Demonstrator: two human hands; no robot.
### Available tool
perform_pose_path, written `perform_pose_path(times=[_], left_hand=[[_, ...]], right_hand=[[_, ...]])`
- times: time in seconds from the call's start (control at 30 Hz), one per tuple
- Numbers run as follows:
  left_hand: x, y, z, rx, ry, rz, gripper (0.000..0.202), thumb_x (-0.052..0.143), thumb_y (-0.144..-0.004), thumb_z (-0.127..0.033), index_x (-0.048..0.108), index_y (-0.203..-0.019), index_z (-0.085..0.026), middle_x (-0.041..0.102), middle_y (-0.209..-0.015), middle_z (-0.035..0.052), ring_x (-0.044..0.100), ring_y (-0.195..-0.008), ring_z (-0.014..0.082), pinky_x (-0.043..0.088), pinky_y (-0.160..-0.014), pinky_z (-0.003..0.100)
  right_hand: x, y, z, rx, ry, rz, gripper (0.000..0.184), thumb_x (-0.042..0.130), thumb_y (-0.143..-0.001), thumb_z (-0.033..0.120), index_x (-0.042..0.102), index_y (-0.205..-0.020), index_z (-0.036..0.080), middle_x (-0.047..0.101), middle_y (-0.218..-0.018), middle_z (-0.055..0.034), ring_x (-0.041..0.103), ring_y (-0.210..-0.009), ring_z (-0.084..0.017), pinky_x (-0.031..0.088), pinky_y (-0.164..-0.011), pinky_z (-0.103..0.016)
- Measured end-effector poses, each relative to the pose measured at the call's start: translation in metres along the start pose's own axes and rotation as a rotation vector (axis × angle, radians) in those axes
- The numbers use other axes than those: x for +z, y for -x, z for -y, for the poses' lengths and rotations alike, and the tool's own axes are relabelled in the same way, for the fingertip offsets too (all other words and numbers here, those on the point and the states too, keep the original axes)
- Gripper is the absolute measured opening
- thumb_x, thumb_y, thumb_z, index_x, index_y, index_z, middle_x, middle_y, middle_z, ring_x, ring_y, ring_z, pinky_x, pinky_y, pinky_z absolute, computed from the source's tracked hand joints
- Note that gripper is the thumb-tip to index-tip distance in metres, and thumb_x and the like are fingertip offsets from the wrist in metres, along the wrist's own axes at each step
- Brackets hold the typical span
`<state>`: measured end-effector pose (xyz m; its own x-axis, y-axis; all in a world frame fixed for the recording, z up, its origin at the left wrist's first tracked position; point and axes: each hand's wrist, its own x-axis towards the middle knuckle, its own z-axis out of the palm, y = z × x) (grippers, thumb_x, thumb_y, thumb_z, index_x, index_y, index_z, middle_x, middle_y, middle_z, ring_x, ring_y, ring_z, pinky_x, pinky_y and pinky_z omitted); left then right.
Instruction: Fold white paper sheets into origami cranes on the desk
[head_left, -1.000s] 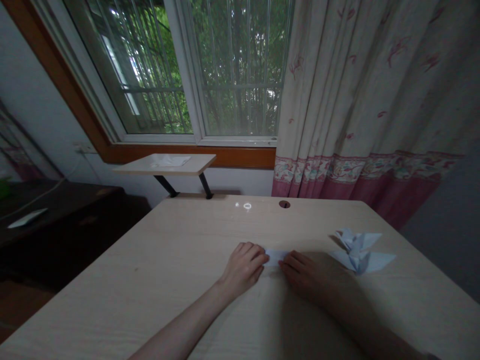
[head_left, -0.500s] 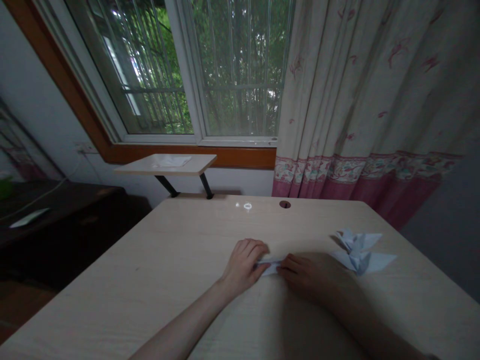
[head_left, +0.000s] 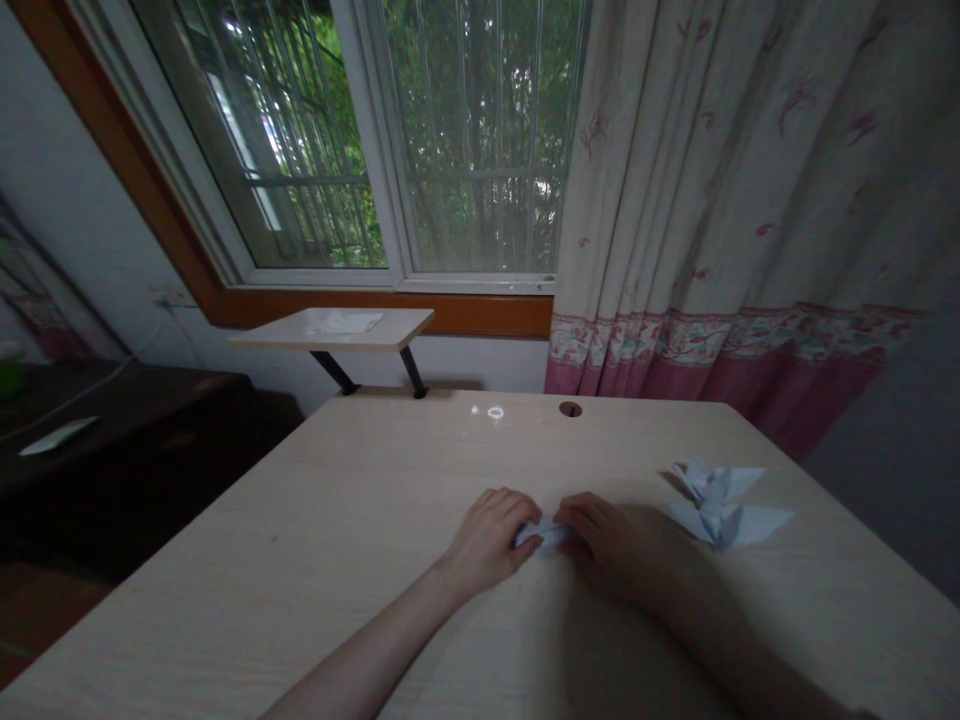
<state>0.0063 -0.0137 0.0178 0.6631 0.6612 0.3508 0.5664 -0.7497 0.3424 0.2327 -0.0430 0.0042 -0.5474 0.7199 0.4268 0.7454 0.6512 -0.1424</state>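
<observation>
Between my hands, low over the desk, is a small piece of folded white paper point(head_left: 549, 534). My left hand point(head_left: 495, 530) grips its left end, thumb in front and fingers curled behind. At the other end my right hand point(head_left: 600, 535) pinches the paper with bent fingers. Both hands cover the ends of the paper, so its full shape is hidden. To the right of my right hand lie folded paper cranes point(head_left: 724, 515), close together with their wings spread.
The pale wooden desk point(head_left: 337, 560) has a round cable hole point(head_left: 571, 409) near its back edge. A small raised shelf point(head_left: 285, 335) at the back left bears white paper point(head_left: 345, 323). Behind are a barred window point(head_left: 480, 130) and a long curtain point(head_left: 675, 200).
Both hands have shifted their hold on the paper. The fingers of my right hand have risen and bent over its right end, and the paper looks turned or folded differently.
</observation>
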Motion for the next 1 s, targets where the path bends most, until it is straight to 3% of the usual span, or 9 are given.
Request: perform_pose_path(times=[0.07,0.37,0.73,1.0], left_hand=[[0.002,0.001,0.000,0.000,0.012,-0.007,0.013,0.060,-0.088,-0.028,0.058,-0.098,-0.021,0.066,-0.096,0.0038,0.058,-0.091,0.0214,0.041,-0.082,0.034],[0.005,0.001,0.005,0.040,0.033,-0.012,0.009,0.061,-0.087,-0.027,0.062,-0.094,-0.021,0.068,-0.094,0.0038,0.061,-0.090,0.0213,0.044,-0.083,0.034],[0.004,0.002,0.004,0.056,0.030,-0.006,0.015,0.063,-0.086,-0.028,0.065,-0.099,-0.021,0.071,-0.095,0.0039,0.061,-0.092,0.0220,0.045,-0.083,0.035],[0.007,0.002,0.007,0.064,0.043,-0.010,0.017,0.065,-0.085,-0.025,0.066,-0.101,-0.021,0.071,-0.097,0.0027,0.061,-0.093,0.0219,0.044,-0.084,0.034]], right_hand=[[0.001,-0.001,-0.001,0.011,-0.034,0.004,0.040,0.052,-0.074,0.003,0.060,-0.111,0.015,0.064,-0.109,-0.0109,0.058,-0.103,-0.022,0.049,-0.091,-0.041],[0.007,0.004,-0.005,-0.052,-0.069,0.024,0.033,0.053,-0.081,0.005,0.067,-0.106,0.020,0.067,-0.102,-0.0062,0.060,-0.097,-0.019,0.049,-0.090,-0.037],[0.002,0.000,-0.002,-0.150,-0.066,0.044,0.036,0.052,-0.078,0.002,0.069,-0.103,0.019,0.068,-0.092,-0.0043,0.060,-0.086,-0.018,0.051,-0.083,-0.032],[-0.010,-0.003,0.002,-0.112,-0.044,0.160,0.039,0.050,-0.078,0.001,0.068,-0.106,0.021,0.067,-0.095,-0.0048,0.060,-0.089,-0.018,0.051,-0.083,-0.031]])
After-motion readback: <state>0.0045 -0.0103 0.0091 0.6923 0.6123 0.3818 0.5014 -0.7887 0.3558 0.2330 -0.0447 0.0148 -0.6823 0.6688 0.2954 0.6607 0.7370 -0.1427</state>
